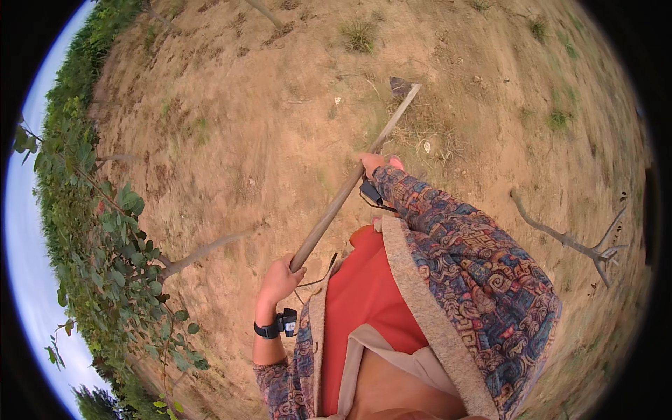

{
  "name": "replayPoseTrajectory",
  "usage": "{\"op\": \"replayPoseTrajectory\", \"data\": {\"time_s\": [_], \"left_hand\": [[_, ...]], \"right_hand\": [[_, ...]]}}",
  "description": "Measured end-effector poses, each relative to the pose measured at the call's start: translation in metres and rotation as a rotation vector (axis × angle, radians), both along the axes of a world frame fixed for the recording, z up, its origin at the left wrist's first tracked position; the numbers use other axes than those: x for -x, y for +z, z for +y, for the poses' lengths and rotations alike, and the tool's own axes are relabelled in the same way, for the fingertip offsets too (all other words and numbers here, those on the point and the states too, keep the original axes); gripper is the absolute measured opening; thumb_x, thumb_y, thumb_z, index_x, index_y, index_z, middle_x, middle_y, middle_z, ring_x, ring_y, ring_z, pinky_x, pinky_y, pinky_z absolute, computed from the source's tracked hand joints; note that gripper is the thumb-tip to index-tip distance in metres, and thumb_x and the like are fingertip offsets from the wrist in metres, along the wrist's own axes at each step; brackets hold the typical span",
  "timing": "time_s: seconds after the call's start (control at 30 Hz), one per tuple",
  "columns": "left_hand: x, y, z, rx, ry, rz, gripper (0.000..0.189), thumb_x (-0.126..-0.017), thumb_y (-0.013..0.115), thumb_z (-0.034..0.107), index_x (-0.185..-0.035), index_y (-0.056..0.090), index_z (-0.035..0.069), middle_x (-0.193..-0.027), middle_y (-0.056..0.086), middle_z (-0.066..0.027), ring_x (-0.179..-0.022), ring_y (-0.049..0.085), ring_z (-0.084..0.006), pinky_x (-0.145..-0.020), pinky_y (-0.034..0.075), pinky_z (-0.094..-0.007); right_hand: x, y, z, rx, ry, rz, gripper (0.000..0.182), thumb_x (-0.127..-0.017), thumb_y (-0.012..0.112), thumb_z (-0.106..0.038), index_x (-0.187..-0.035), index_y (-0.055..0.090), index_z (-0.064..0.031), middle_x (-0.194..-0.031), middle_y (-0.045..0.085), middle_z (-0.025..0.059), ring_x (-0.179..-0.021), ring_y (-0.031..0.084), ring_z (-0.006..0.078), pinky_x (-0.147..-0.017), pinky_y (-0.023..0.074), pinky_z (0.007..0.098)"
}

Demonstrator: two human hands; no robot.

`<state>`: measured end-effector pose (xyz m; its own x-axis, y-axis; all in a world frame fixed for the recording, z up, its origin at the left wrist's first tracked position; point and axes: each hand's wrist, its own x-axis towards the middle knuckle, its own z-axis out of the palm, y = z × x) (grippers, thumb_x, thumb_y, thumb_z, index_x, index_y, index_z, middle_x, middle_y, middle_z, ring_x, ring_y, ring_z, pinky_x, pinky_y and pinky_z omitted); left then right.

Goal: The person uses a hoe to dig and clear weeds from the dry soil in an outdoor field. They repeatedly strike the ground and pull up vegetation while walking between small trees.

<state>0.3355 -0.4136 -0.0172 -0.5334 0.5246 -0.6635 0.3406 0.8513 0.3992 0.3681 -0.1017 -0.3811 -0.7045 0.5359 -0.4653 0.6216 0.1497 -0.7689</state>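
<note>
A hoe with a long wooden handle (336, 207) slants across the view from lower left to upper right. My left hand (281, 278) is closed around the handle's near end, and a black strap with a small device sits on that wrist. Farther up the shaft, my right hand (373, 161) grips it, with another dark device at the wrist. The metal hoe blade (400, 86) is at the far end, close above the soil. Loose dry grass (433, 136) lies on the ground near the blade.
A leafy tree (121, 262) stands at the left, its bare lower trunk (215, 245) reaching the soil. At the right is a bare forked trunk (562, 239). Grass tufts (359, 34) dot the sandy ground (236, 131), and dense green plants (65, 131) line the far left.
</note>
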Motion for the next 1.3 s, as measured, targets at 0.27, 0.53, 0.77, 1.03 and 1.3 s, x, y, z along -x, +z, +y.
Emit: {"op": "replayPoseTrajectory", "data": {"time_s": [0.27,0.53,0.77,1.03,1.3], "left_hand": [[0.054,-0.048,0.12,-0.051,0.267,-0.377,0.018,-0.079,0.063,0.017,-0.073,0.051,0.005,-0.055,0.043,0.0027,-0.042,0.038,-0.0053,-0.037,0.029,-0.0231],[0.071,-0.039,0.175,-0.077,0.103,-0.062,0.024,-0.078,0.065,0.02,-0.076,0.056,-0.002,-0.057,0.049,-0.0036,-0.051,0.046,-0.0111,-0.047,0.038,-0.0303],[0.118,-0.105,0.219,-0.283,0.252,-0.195,0.023,-0.08,0.062,0.018,-0.091,0.055,-0.001,-0.06,0.049,-0.0021,-0.051,0.047,-0.0103,-0.047,0.038,-0.0283],[0.245,-0.096,0.312,-0.206,0.356,-0.572,0.012,-0.083,0.059,0.014,-0.08,0.051,0.005,-0.056,0.042,0.0043,-0.041,0.036,-0.0045,-0.036,0.027,-0.0227],[0.367,-0.081,0.34,-0.114,0.288,-0.56,0.014,-0.082,0.06,0.015,-0.078,0.053,0.003,-0.056,0.045,0.0028,-0.043,0.041,-0.0054,-0.038,0.03,-0.0227]], "right_hand": [[0.062,-0.016,0.07,0.024,0.335,0.011,0.01,-0.085,0.054,-0.012,-0.089,0.058,-0.0037,-0.081,0.06,0.013,-0.068,0.057,0.024,-0.06,0.0447,0.0359],[0.109,-0.002,0.115,0.456,-0.076,0.045,0.006,-0.083,0.054,-0.005,-0.08,0.06,-0.0035,-0.075,0.059,0.0133,-0.069,0.058,0.023,-0.064,0.0475,0.0356],[0.187,0.063,0.21,0.941,-0.705,0.247,0.029,-0.078,0.061,-0.014,-0.057,0.047,0.0031,-0.055,0.05,0.0117,-0.051,0.049,0.0226,-0.05,0.0378,0.0397],[0.266,0.057,0.281,0.995,-0.576,0.052,0.017,-0.082,0.055,-0.013,-0.073,0.054,0.0005,-0.063,0.055,0.0117,-0.055,0.053,0.025,-0.049,0.0396,0.0404],[0.332,0.042,0.278,-0.181,0.418,-0.125,0.027,-0.074,0.053,0.013,-0.092,0.058,-0.0059,-0.082,0.059,0.0141,-0.075,0.058,0.0283,-0.065,0.045,0.0388]]}}
